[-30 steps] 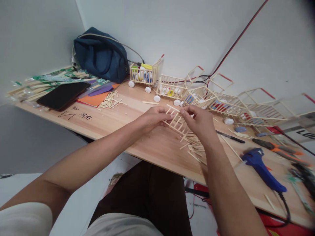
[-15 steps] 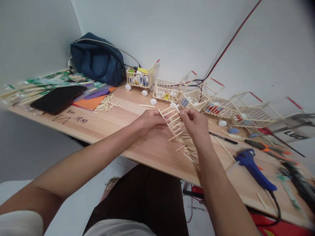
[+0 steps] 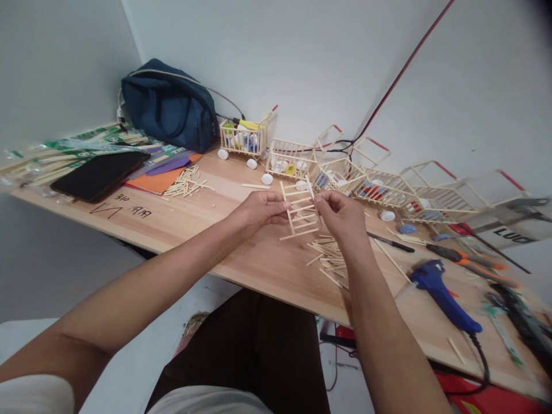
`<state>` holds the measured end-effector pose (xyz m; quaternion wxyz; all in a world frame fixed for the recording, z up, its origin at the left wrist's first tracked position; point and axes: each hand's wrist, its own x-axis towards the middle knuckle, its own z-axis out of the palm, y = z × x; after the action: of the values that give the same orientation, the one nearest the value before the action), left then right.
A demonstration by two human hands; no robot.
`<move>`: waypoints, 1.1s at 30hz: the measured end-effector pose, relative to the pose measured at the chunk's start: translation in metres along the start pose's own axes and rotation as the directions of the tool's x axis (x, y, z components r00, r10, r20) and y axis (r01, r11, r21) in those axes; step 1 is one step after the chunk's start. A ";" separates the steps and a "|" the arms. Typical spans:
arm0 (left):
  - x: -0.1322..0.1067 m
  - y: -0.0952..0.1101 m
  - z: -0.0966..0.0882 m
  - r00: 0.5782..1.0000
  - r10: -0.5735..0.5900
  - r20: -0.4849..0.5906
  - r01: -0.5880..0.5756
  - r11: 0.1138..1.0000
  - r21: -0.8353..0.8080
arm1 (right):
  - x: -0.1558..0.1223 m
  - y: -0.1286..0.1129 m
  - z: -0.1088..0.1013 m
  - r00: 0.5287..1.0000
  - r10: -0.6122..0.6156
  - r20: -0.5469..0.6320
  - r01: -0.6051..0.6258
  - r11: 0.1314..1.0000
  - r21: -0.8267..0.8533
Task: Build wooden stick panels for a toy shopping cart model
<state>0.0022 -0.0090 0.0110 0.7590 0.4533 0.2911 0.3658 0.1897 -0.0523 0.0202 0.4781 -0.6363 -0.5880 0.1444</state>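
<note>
Between my two hands, above the tabletop, is a small lattice panel [image 3: 303,217] of thin wooden sticks, with several rungs across two side rails. My left hand [image 3: 268,208] pinches its left rail. On the opposite side, my right hand [image 3: 338,210] grips the right rail between thumb and fingers. Below the panel and beside my right wrist lies a pile of short cut sticks [image 3: 330,256]. Behind my hands stand several miniature stick shopping carts, among them a cart [image 3: 287,158] with white wheels and small coloured items inside.
A blue glue gun [image 3: 444,296] lies at right, near orange-handled pliers [image 3: 463,259] and a black pen [image 3: 392,241]. On the left are a black phone [image 3: 99,175], wrapped chopsticks [image 3: 47,164], orange paper [image 3: 155,184] and a blue bag [image 3: 170,106]. Another stick pile [image 3: 187,183] lies near the paper.
The lattice panel has turned in my hands, so its rungs now run closer to level and its lower end points more toward me. Both hands keep hold of it.
</note>
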 end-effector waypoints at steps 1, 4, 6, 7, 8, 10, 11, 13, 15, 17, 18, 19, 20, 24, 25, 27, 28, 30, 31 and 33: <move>0.000 0.000 0.000 1.000 0.001 0.012 -0.001 1.000 -0.011 | 0.000 0.000 0.000 1.000 0.023 -0.008 -0.023 1.000 0.010; 0.001 0.000 -0.001 0.999 -0.002 0.038 0.003 1.000 -0.025 | 0.000 -0.003 -0.001 0.998 0.063 0.005 -0.063 0.997 0.042; 0.001 0.000 -0.001 0.999 -0.005 0.039 0.006 1.000 -0.020 | -0.001 -0.006 -0.002 0.996 0.073 0.048 -0.076 0.994 0.072; 0.001 -0.001 -0.002 0.999 -0.002 0.036 0.003 1.000 -0.019 | -0.001 -0.007 -0.003 0.994 0.078 0.074 -0.085 0.992 0.094; 0.001 -0.001 -0.002 1.000 0.005 0.025 -0.005 1.000 -0.018 | -0.002 -0.008 -0.003 0.992 0.083 0.093 -0.093 0.989 0.116; 0.000 0.000 -0.002 1.000 0.028 -0.012 -0.028 1.000 -0.007 | -0.003 -0.010 -0.004 0.988 0.092 0.125 -0.111 0.981 0.159; -0.001 0.000 -0.002 0.999 0.039 -0.036 -0.039 0.999 0.007 | -0.003 -0.010 -0.004 0.986 0.095 0.139 -0.119 0.977 0.178; -0.002 0.000 -0.002 0.996 0.059 -0.074 -0.056 0.998 0.040 | -0.004 -0.009 -0.004 0.981 0.105 0.165 -0.138 0.969 0.205; -0.002 0.000 -0.001 0.994 0.066 -0.083 -0.061 0.996 0.059 | -0.005 -0.009 -0.004 0.973 0.131 0.191 -0.172 0.960 0.220; -0.002 0.001 -0.001 0.997 0.045 -0.065 -0.041 0.998 0.057 | -0.004 -0.007 -0.004 0.966 0.164 0.198 -0.211 0.946 0.245; -0.002 0.001 -0.002 0.999 0.024 -0.048 -0.022 0.998 0.052 | -0.004 -0.007 -0.003 0.964 0.177 0.197 -0.226 0.938 0.264; -0.001 0.002 -0.002 0.999 0.004 -0.033 -0.002 0.999 0.045 | -0.004 -0.006 -0.003 0.963 0.185 0.196 -0.237 0.928 0.286; -0.001 0.003 -0.002 1.000 -0.012 -0.024 0.013 0.999 0.035 | -0.003 -0.005 -0.003 0.963 0.189 0.192 -0.242 0.920 0.309; -0.002 0.007 -0.002 0.999 -0.013 -0.047 0.013 1.000 -0.008 | -0.002 0.000 -0.004 0.971 0.184 0.155 -0.229 0.904 0.361; -0.003 0.007 -0.002 0.999 -0.018 -0.048 0.017 1.000 -0.006 | -0.001 0.001 -0.004 0.974 0.181 0.139 -0.220 0.905 0.364; -0.004 0.007 -0.002 0.999 -0.040 -0.029 0.041 0.999 0.018 | -0.001 0.003 -0.004 0.980 0.168 0.111 -0.197 0.913 0.357; -0.005 0.007 -0.002 0.999 -0.048 -0.019 0.048 0.998 0.034 | -0.001 0.003 -0.005 0.982 0.159 0.101 -0.185 0.918 0.351; -0.006 0.006 -0.002 0.999 -0.040 -0.018 0.041 0.997 0.060 | -0.001 0.004 -0.004 0.985 0.142 0.100 -0.168 0.927 0.336; -0.007 0.005 -0.002 0.999 -0.029 -0.028 0.031 0.997 0.069 | -0.001 0.004 -0.004 0.985 0.135 0.104 -0.162 0.929 0.332; -0.007 0.005 -0.002 0.999 -0.008 -0.054 0.013 0.997 0.081 | -0.001 0.004 -0.004 0.984 0.130 0.120 -0.164 0.926 0.340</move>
<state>-0.0047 -0.0124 0.0150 0.7336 0.4724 0.3285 0.3616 0.1943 -0.0545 0.0184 0.5425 -0.5762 -0.5256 0.3121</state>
